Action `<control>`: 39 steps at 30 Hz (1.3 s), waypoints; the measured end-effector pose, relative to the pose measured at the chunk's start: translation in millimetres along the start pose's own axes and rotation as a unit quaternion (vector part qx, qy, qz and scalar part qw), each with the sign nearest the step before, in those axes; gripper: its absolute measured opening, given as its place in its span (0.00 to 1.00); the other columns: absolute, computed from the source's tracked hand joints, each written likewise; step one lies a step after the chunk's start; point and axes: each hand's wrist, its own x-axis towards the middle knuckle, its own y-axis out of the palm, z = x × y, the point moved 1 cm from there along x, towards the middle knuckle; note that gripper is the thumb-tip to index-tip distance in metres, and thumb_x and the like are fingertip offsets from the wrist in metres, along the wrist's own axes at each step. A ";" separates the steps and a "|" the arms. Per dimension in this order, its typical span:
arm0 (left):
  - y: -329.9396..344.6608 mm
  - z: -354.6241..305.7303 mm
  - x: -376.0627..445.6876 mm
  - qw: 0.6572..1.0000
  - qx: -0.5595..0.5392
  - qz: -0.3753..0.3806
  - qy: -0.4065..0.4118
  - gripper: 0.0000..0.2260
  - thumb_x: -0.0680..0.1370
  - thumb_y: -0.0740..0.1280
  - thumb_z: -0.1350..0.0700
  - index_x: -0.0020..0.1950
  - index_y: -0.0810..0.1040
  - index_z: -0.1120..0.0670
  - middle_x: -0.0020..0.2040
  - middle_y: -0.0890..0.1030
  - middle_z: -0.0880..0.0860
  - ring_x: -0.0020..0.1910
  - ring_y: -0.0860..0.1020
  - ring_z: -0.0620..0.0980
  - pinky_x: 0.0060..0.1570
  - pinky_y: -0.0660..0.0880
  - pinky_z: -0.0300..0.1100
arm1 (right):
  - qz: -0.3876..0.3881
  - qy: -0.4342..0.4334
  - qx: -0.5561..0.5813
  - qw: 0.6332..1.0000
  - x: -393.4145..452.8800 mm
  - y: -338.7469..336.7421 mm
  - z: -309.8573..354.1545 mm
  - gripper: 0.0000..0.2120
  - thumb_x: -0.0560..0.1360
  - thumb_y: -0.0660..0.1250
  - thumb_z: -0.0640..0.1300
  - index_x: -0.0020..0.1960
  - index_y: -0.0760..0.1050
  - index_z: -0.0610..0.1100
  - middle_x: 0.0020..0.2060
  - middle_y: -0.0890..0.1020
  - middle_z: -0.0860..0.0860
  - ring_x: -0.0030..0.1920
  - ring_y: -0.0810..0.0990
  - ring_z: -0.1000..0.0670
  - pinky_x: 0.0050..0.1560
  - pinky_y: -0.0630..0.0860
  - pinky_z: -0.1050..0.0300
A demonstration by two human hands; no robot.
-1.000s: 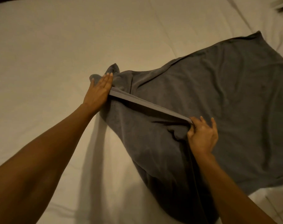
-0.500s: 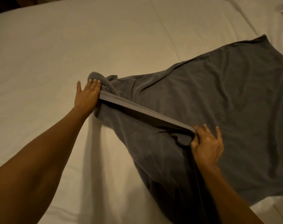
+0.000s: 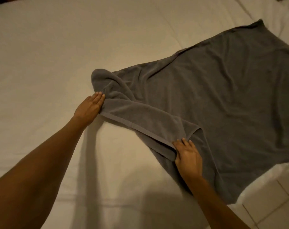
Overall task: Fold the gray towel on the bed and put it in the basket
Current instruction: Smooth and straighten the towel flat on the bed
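The left hand [image 3: 89, 108], left of the frame's middle, lies with its fingers [image 3: 97, 98] straight and held together, their tips against the rumpled end of the gray towel [image 3: 223, 100]; its thumb is hidden, so whether it pinches the hem there cannot be told. The right hand [image 3: 189, 156], lower and right of centre, has its fingers spread and lightly bent over the cloth, and the thumb side is tucked against the towel's hemmed edge, gripping it where the edge turns under. Between the two hands the hem runs as a straight band, slanting from the left hand down to the right one.

The towel lies on the white bed [image 3: 49, 55], spread from the centre toward the upper right of the frame, with a narrow strip folded over along the near edge. Its lower right corner hangs past the mattress edge, above a tiled floor [image 3: 276, 204] in the bottom right corner. No label or writing is readable on the towel.
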 end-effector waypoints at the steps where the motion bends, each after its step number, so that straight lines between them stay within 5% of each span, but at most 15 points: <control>1: 0.9 3.4 -7.0 1.000 0.011 0.000 0.010 0.29 0.81 0.59 0.55 0.77 0.49 0.59 0.78 0.52 0.60 0.77 0.54 0.57 0.76 0.54 0.49 | -0.013 0.013 -0.006 1.000 -6.8 0.4 4.0 0.23 0.58 0.76 0.25 0.51 0.83 0.38 0.47 0.84 0.37 0.49 0.83 0.35 0.50 0.78 0.40; 10: 1.3 13.7 -76.5 0.994 -0.056 -0.005 0.092 0.27 0.83 0.54 0.56 0.77 0.45 0.58 0.78 0.47 0.59 0.78 0.48 0.53 0.77 0.47 0.45 | 0.036 0.064 -0.035 0.997 -84.4 -14.9 68.6 0.23 0.68 0.73 0.33 0.63 0.76 0.36 0.60 0.78 0.37 0.62 0.76 0.36 0.66 0.66 0.40; 15: -1.3 52.5 -98.9 0.996 -0.002 -0.002 0.092 0.25 0.82 0.52 0.61 0.77 0.47 0.59 0.78 0.49 0.60 0.78 0.50 0.55 0.77 0.48 0.48 | 0.050 0.039 -0.089 0.994 -133.9 -14.8 125.4 0.25 0.63 0.77 0.34 0.60 0.78 0.36 0.56 0.81 0.38 0.59 0.79 0.39 0.68 0.60 0.37; 19: 3.4 85.4 -114.2 0.992 0.025 -0.012 0.120 0.23 0.82 0.52 0.64 0.77 0.52 0.60 0.77 0.54 0.61 0.77 0.54 0.57 0.75 0.49 0.49 | 0.043 0.042 -0.080 0.995 -170.7 -2.3 174.3 0.19 0.67 0.72 0.38 0.57 0.79 0.38 0.51 0.84 0.42 0.54 0.82 0.42 0.71 0.60 0.44; 24: 22.8 112.5 -155.5 0.987 0.042 -0.002 0.158 0.24 0.82 0.54 0.61 0.77 0.50 0.58 0.78 0.53 0.60 0.77 0.54 0.56 0.76 0.48 0.47 | 0.071 0.034 -0.040 0.996 -213.2 4.2 235.7 0.32 0.49 0.83 0.34 0.52 0.82 0.39 0.44 0.86 0.47 0.43 0.86 0.47 0.46 0.80 0.54; 33: 29.6 188.6 -193.9 0.993 0.011 -0.021 0.119 0.23 0.79 0.57 0.69 0.74 0.59 0.65 0.74 0.61 0.67 0.74 0.60 0.63 0.73 0.53 0.55 | 0.183 0.028 0.032 0.982 -266.0 10.7 309.3 0.36 0.49 0.83 0.37 0.57 0.81 0.42 0.48 0.86 0.50 0.36 0.85 0.56 0.24 0.76 0.66; 36: 24.0 205.2 -201.9 0.992 0.014 -0.035 0.123 0.25 0.77 0.59 0.71 0.74 0.59 0.65 0.73 0.61 0.67 0.74 0.61 0.64 0.73 0.55 0.56 | 0.232 0.044 0.042 0.971 -272.5 19.0 330.3 0.36 0.62 0.78 0.44 0.67 0.72 0.41 0.58 0.82 0.49 0.46 0.84 0.57 0.36 0.80 0.66; 39: 25.4 206.9 -206.0 0.992 0.012 -0.028 0.120 0.26 0.78 0.58 0.69 0.76 0.56 0.63 0.76 0.58 0.65 0.75 0.58 0.61 0.74 0.53 0.54 | 0.270 0.054 0.049 0.960 -283.0 43.9 339.7 0.29 0.79 0.56 0.45 0.77 0.49 0.46 0.74 0.64 0.49 0.67 0.73 0.53 0.57 0.76 0.58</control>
